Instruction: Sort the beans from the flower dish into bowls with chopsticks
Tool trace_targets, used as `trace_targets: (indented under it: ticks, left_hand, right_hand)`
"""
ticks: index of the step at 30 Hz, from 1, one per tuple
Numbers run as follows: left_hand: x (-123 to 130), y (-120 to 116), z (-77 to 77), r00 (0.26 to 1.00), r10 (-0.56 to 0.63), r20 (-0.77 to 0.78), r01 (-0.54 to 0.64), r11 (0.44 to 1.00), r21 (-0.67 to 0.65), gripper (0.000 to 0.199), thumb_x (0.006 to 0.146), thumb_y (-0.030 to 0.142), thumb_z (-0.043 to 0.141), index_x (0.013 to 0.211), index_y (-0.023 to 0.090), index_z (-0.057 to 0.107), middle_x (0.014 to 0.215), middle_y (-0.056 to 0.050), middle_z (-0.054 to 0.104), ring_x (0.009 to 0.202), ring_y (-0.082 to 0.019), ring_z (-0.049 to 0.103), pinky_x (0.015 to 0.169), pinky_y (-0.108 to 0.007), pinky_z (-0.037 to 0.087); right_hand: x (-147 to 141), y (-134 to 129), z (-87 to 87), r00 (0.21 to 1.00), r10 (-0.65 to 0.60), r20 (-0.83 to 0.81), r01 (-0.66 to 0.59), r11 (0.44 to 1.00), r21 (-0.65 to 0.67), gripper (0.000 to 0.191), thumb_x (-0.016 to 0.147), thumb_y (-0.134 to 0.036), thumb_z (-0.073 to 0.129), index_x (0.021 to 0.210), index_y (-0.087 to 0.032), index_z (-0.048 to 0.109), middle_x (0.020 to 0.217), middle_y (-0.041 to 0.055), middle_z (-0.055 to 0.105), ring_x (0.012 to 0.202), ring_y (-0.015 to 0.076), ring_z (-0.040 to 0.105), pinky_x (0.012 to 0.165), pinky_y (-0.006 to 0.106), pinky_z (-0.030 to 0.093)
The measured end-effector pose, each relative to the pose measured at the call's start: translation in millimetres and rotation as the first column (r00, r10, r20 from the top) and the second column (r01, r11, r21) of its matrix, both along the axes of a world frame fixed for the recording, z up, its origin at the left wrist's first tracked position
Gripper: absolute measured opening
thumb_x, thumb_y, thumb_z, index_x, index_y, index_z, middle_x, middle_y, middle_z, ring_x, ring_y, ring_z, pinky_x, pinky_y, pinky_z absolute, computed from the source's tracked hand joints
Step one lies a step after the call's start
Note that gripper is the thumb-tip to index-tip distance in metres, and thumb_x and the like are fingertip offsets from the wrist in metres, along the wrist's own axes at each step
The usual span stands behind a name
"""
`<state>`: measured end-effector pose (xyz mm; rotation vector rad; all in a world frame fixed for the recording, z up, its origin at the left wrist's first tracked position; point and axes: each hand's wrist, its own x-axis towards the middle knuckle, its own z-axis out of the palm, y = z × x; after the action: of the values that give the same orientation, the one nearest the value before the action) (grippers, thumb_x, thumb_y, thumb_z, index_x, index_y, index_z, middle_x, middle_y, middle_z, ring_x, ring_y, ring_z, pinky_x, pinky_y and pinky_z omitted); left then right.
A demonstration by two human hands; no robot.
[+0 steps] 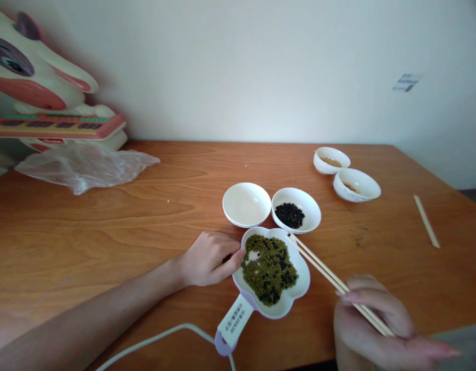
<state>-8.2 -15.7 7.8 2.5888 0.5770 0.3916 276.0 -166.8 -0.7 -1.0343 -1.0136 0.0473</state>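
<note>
A white flower-shaped dish with a handle [302, 288] holds green beans mixed with black beans. My left hand [213, 257] grips its left rim, thumb over the edge and fingers closed. In my right hand [377, 324] is a pair of chopsticks [330, 275], closed on one black bean [289, 235] at their tips. The tips are above the dish's upper right rim, just in front of a white bowl [313, 211] with black beans [290, 215] inside. Touching that bowl on the left is a white bowl [246, 203] with nothing visible in it.
Two white bowls with small contents, one farther back [323, 167] and one nearer [357, 196], sit at the back right. A pale strip [426, 221] lies at right. Back left are a toy keyboard animal [56, 103] and a plastic bag [87, 167]. A white cable [153, 337] runs in front.
</note>
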Motion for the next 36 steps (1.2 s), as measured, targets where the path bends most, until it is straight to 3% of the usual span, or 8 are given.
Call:
trace_targets:
  ticks: [4,11,14,17,22,29,36]
  left_hand:
    - [0,0,-1.5,1.0,-0.001,-0.002,0.001,1.0,-0.004,0.038,0.109,0.031,0.036,0.074,0.021,0.046,0.07,-0.001,0.061,0.063,-0.014,0.053,0.065,-0.031,0.035]
    - [0,0,-2.9,1.0,0.004,-0.02,-0.004,1.0,-0.002,0.038,0.11,0.032,0.035,0.075,0.021,0.045,0.071,0.0,0.061,0.063,-0.015,0.053,0.065,-0.031,0.035]
    - [-1,0,-2.9,1.0,0.001,-0.017,-0.001,1.0,-0.003,0.038,0.11,0.033,0.035,0.075,0.021,0.046,0.071,0.0,0.06,0.063,-0.015,0.053,0.065,-0.031,0.034]
    - [-1,0,-2.9,1.0,-0.001,-0.009,0.001,1.0,-0.013,0.038,0.11,0.033,0.035,0.075,0.021,0.046,0.071,0.0,0.06,0.064,-0.015,0.053,0.065,-0.031,0.034]
    - [0,1,-2.6,1.0,-0.001,-0.005,0.001,1.0,-0.016,0.038,0.11,0.033,0.035,0.075,0.021,0.044,0.071,0.0,0.06,0.063,-0.014,0.053,0.065,-0.031,0.034]
    - [-1,-1,-0.3,1.0,0.005,-0.005,-0.006,1.0,-0.026,0.038,0.109,0.032,0.035,0.075,0.02,0.045,0.07,0.0,0.06,0.063,-0.014,0.053,0.065,-0.031,0.034]
    - [0,0,-1.1,1.0,0.001,-0.016,-0.001,0.999,-0.036,0.038,0.109,0.032,0.035,0.075,0.02,0.046,0.071,0.0,0.06,0.064,-0.014,0.054,0.065,-0.03,0.035]
  right_hand:
    - [-2,9,4.6,0.989,-0.15,-0.016,0.151,0.986,0.074,0.073,0.103,-0.065,0.028,0.064,-0.023,0.073,0.052,0.0048,0.06,0.053,0.0225,0.058,0.057,0.038,0.039]
    - [-5,16,3.6,0.984,-0.163,-0.077,0.158,0.985,-0.062,0.073,0.101,-0.069,0.028,0.072,-0.021,0.074,0.062,0.0066,0.065,0.064,0.0228,0.061,0.058,0.036,0.039]
    - [2,9,-2.3,0.995,-0.095,-0.04,0.093,0.993,-0.069,0.077,0.1,-0.072,0.026,0.069,-0.02,0.074,0.058,0.0068,0.063,0.064,0.0241,0.063,0.061,0.037,0.043]
    - [5,3,-5.8,0.998,0.06,0.037,-0.057,0.994,-0.091,0.083,0.103,-0.069,0.019,0.068,-0.019,0.075,0.058,0.007,0.065,0.061,0.023,0.063,0.061,0.037,0.044]
    - [-4,-1,-1.0,0.944,0.328,0.043,-0.302,0.908,-0.291,0.084,0.103,-0.071,0.015,0.075,-0.021,0.077,0.066,0.0064,0.069,0.063,0.0215,0.065,0.059,0.035,0.047]
    - [-16,3,6.5,0.901,0.43,0.05,-0.389,0.855,-0.343,0.074,0.103,-0.068,0.023,0.079,-0.023,0.077,0.067,0.0068,0.068,0.062,0.0211,0.065,0.057,0.034,0.048]
    - [-15,2,7.3,0.87,0.492,0.022,-0.452,0.815,-0.362,0.08,0.099,-0.077,0.016,0.08,-0.025,0.074,0.068,0.0047,0.067,0.065,0.0206,0.064,0.059,0.034,0.047]
